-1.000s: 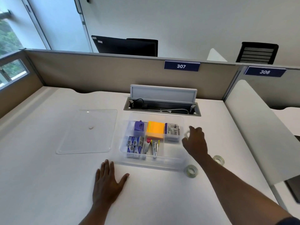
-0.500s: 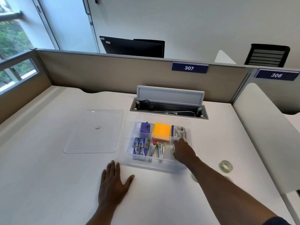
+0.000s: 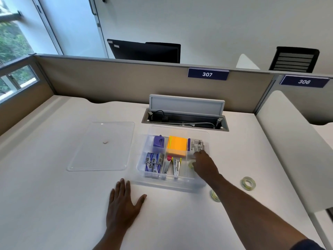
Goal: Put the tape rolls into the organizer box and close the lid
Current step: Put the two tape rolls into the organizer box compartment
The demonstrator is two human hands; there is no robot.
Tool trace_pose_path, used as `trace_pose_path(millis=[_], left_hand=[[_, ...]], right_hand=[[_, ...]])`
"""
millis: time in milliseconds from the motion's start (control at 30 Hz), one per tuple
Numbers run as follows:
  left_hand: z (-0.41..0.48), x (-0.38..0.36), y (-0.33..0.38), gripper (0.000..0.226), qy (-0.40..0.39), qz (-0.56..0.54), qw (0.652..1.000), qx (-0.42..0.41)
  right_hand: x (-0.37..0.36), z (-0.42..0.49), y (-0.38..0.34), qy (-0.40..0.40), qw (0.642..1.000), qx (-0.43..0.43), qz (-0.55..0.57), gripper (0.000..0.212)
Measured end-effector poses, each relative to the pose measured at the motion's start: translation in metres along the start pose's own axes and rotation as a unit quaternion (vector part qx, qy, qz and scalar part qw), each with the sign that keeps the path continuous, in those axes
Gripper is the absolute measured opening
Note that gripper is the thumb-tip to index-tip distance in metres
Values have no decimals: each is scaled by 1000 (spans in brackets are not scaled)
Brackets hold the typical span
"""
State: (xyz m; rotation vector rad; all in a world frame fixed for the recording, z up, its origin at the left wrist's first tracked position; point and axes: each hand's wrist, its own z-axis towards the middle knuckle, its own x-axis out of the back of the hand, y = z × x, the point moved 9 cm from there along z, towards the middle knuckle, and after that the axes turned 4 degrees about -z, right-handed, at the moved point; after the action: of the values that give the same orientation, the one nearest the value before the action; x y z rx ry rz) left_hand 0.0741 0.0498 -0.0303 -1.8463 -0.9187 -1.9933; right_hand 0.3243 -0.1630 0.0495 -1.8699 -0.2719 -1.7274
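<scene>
A clear organizer box (image 3: pixel 153 183) stands on the white desk, lid off. My right hand (image 3: pixel 204 164) reaches into its front right compartment, fingers around a clear tape roll (image 3: pixel 191 164) held low inside. Two more tape rolls lie on the desk to the right of the box: one (image 3: pixel 248 183) in the open, one (image 3: pixel 214 195) partly hidden behind my right forearm. The clear lid (image 3: pixel 102 147) lies flat to the left of the box. My left hand (image 3: pixel 122 206) rests flat on the desk in front of the box, fingers spread, holding nothing.
The box holds a purple sharpener (image 3: pixel 159 141), orange sticky notes (image 3: pixel 177 146), staple boxes (image 3: pixel 153 162), clips and a label pack. Behind it is an open cable trough (image 3: pixel 185 120) with a raised flap. A beige partition (image 3: pixel 126 82) backs the desk; a white divider (image 3: pixel 288 141) borders the right.
My right hand came from the desk right of the box with a tape roll and moved left and down into the front right compartment. The left hand stayed flat.
</scene>
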Motion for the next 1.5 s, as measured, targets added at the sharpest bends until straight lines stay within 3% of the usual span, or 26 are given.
trace_pose_path(millis=[133, 200, 267, 333, 433, 567, 667, 767, 900, 1067, 1200, 1300, 1500], left_hand=[[0, 0, 0, 99, -2, -3, 1000, -3], [0, 0, 0, 99, -1, -5, 1000, -3], [0, -1, 0, 99, -2, -4, 1000, -3], [0, -1, 0, 99, -2, -3, 1000, -3], [1, -2, -1, 98, -5, 1, 1000, 0], [0, -2, 0, 97, -5, 2, 1000, 1], [0, -2, 0, 97, -2, 1, 1000, 0], [0, -1, -1, 97, -2, 0, 1000, 1], [-1, -1, 0, 98, -3, -2, 1000, 1], [-1, 1, 1, 98, 0, -11, 1000, 3], [-2, 1, 0, 98, -2, -14, 1000, 4], [-1, 1, 1, 101, -3, -14, 1000, 4], [0, 0, -1, 102, -6, -14, 1000, 6]], right_hand=[[47, -14, 10, 189, 982, -21, 18, 18], [66, -26, 32, 269, 956, -99, 54, 19], [71, -39, 61, 293, 933, -191, 87, 24], [56, -42, 88, 227, 940, -242, 77, 26], [13, -45, 114, 32, 966, -252, 47, 22], [-16, -53, 107, -74, 988, -135, 28, 28], [-35, -62, 96, -194, 973, -86, 87, 60], [-38, -66, 89, -243, 968, -44, 34, 86], [-43, -66, 89, -247, 969, -14, -25, 67], [-27, -57, 97, -211, 977, -40, -12, 39], [9, -38, 101, -84, 992, -82, 36, 30], [39, -24, 92, 22, 992, -103, 63, 33], [46, -5, 36, 0, 996, -4, 87, 39]])
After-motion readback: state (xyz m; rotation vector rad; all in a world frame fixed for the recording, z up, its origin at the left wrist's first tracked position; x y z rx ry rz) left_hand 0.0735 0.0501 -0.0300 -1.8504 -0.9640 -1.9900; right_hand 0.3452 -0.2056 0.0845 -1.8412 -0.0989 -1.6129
